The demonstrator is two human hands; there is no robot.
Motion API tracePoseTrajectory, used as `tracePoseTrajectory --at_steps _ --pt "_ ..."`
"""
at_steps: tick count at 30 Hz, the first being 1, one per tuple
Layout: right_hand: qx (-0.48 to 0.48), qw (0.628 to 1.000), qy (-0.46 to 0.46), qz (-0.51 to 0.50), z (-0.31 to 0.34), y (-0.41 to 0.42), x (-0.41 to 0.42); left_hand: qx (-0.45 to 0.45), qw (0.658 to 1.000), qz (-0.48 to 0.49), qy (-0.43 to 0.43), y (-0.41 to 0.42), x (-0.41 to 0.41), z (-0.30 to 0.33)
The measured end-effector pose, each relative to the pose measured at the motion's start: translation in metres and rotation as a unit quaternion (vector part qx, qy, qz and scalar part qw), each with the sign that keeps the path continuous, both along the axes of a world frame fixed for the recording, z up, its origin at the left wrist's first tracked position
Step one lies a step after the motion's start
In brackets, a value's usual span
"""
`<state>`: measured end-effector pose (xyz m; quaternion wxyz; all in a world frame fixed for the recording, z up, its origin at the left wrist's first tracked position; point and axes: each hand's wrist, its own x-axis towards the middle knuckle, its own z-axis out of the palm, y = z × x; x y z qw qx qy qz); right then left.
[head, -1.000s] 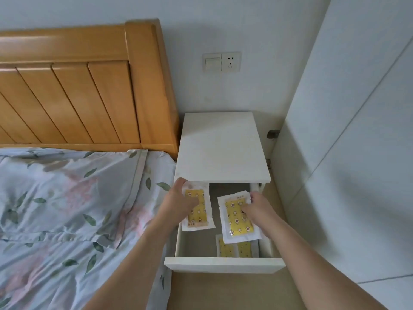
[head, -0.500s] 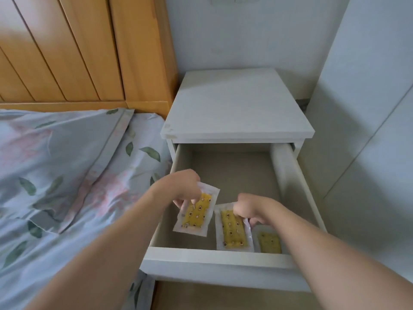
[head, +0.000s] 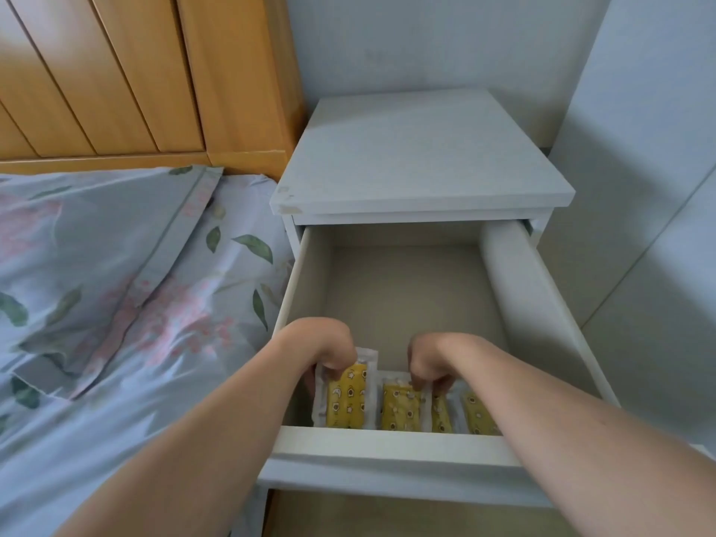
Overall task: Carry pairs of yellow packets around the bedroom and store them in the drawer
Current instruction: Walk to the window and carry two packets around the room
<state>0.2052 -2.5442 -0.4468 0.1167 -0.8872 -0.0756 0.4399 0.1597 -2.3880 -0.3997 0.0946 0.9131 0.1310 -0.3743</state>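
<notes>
Head view: the drawer [head: 391,439] stands pulled out. At its front wall, the left hand [head: 321,346] grips one yellow packet [head: 346,397]; just beside it, the right hand [head: 432,362] pinches a second packet [head: 401,406]. Two further packets [head: 474,414] lie at the front right corner.

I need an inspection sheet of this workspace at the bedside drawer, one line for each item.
Surface: open drawer of the white nightstand; its rear floor is bare.
Job's things: left packet and middle packet lie at the drawer's front; two more packets to their right.
Clutter: nothing seen.
Grips: left hand holds the left packet's top edge; right hand pinches the middle packet's top.
Cables: nothing seen.
Surroundings: bed with floral bedding, wooden headboard, pale wall, white panel at right.
</notes>
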Motion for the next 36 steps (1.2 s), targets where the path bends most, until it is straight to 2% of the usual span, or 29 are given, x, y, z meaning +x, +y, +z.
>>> tracePoseTrajectory --at_steps 4,9,12,15,17,19,24,27,30,33,36 --pt "0.029 0.997 -0.062 0.043 0.000 0.001 0.002 0.032 0.997 -0.064 0.033 -0.004 -0.002 -0.008" --pt "0.001 0.993 -0.077 0.093 -0.009 0.003 0.000 0.105 0.980 -0.162 0.040 -0.012 -0.002 -0.014" --pt "0.001 0.991 -0.078 0.105 -0.011 0.004 0.001 0.179 0.960 -0.213 0.042 -0.020 0.000 -0.015" --pt "0.011 0.991 -0.078 0.108 -0.014 0.006 0.000 0.264 0.924 -0.272 0.059 -0.021 0.002 -0.015" --pt "0.022 0.991 -0.082 0.099 -0.016 0.007 0.000 0.270 0.911 -0.297 0.094 -0.020 0.001 -0.017" --pt "0.022 0.991 -0.087 0.102 -0.017 0.008 0.000 0.254 0.912 -0.301 0.113 -0.020 -0.001 -0.019" --pt "0.015 0.987 -0.111 0.114 -0.018 0.007 0.002 0.236 0.925 -0.280 0.099 -0.018 0.002 -0.024" --pt "0.021 0.983 -0.155 0.094 -0.005 0.003 -0.001 0.229 0.938 -0.254 0.049 -0.016 -0.001 -0.018" --pt "0.009 0.979 -0.184 0.091 0.042 -0.005 -0.009 0.168 0.965 -0.185 -0.075 -0.012 -0.010 0.021" --pt "0.056 0.966 -0.234 0.091 0.132 -0.010 -0.015 0.094 0.972 -0.135 -0.170 -0.004 -0.015 0.094" --pt "0.085 0.952 -0.278 0.095 0.243 -0.010 -0.025 0.079 0.962 -0.114 -0.235 0.000 -0.020 0.195"
